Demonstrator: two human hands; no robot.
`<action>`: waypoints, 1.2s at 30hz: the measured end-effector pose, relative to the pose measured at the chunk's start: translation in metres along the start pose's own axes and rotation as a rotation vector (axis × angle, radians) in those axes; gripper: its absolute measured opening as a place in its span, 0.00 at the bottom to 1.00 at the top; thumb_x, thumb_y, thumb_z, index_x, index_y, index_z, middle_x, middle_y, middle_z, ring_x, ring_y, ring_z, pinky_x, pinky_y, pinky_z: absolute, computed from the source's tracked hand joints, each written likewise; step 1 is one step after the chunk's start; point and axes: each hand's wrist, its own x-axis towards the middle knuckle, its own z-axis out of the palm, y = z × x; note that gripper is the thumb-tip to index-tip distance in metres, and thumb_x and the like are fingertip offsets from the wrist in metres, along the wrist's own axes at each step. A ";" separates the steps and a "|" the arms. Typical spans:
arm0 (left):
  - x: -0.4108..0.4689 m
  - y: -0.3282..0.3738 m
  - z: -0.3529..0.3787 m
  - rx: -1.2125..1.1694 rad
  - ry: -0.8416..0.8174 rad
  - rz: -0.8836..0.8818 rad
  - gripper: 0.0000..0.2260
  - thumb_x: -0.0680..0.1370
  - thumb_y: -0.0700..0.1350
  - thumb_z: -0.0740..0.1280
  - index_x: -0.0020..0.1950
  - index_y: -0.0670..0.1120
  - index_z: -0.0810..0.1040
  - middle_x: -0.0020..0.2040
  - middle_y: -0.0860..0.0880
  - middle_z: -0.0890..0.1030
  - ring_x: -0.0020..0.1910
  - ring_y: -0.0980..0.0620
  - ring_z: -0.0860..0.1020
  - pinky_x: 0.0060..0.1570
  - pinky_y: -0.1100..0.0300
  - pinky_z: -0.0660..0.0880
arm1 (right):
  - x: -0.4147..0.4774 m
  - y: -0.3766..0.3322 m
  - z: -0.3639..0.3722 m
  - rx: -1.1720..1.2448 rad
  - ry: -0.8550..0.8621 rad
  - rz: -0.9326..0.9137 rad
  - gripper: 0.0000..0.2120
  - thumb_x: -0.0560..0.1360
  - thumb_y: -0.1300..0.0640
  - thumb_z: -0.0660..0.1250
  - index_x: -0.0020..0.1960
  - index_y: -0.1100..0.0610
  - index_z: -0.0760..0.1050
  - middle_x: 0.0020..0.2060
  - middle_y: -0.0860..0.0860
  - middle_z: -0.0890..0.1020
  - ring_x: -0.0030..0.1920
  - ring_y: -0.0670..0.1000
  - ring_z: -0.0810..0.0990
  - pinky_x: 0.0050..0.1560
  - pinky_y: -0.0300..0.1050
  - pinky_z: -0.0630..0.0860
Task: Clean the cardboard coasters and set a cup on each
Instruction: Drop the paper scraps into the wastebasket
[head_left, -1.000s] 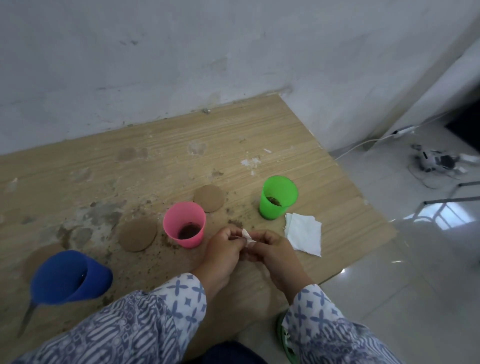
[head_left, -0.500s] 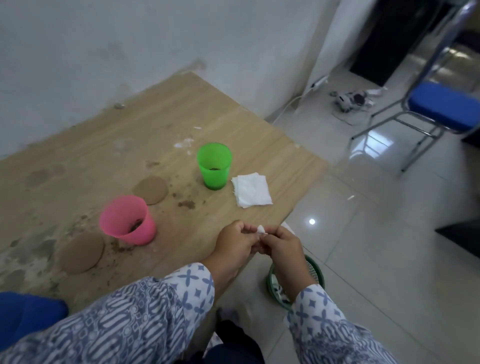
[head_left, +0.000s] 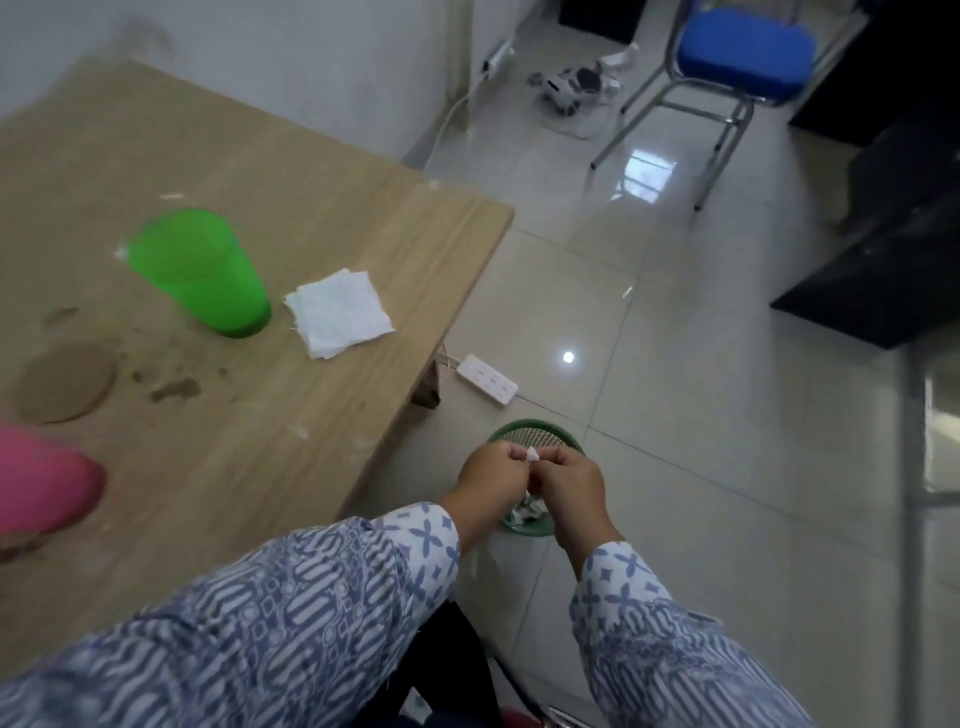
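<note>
A: Where's the wipe? 
B: Both hands pinch one crumpled tissue scrap (head_left: 532, 455) – left hand (head_left: 492, 475), right hand (head_left: 571, 486) – over the green wastebasket (head_left: 566, 440).

A: And the coasters? 
B: One cardboard coaster (head_left: 65, 383) lies on the worktop (head_left: 332, 208) near the green cup (head_left: 200, 270). Probably light and stiff – lift by its edge.

No readable text anywhere.
</note>
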 end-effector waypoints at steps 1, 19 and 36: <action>0.010 -0.006 0.008 0.032 -0.023 -0.021 0.09 0.75 0.39 0.62 0.41 0.52 0.77 0.51 0.41 0.82 0.51 0.43 0.80 0.55 0.48 0.78 | 0.009 0.009 -0.004 -0.006 0.020 0.021 0.05 0.68 0.67 0.66 0.38 0.60 0.80 0.31 0.56 0.81 0.30 0.51 0.78 0.29 0.41 0.73; 0.050 -0.032 0.037 0.404 -0.230 -0.054 0.23 0.78 0.37 0.57 0.73 0.50 0.66 0.71 0.45 0.69 0.67 0.45 0.70 0.66 0.54 0.68 | 0.071 0.079 -0.017 -0.159 0.156 0.123 0.18 0.71 0.67 0.61 0.58 0.56 0.77 0.52 0.55 0.80 0.47 0.54 0.77 0.46 0.46 0.75; -0.023 0.026 -0.031 0.346 0.034 0.242 0.20 0.78 0.36 0.56 0.68 0.49 0.72 0.66 0.48 0.74 0.63 0.50 0.72 0.55 0.62 0.68 | -0.006 -0.016 0.029 -0.087 -0.010 -0.193 0.11 0.72 0.61 0.62 0.50 0.52 0.80 0.45 0.49 0.82 0.47 0.48 0.80 0.53 0.53 0.78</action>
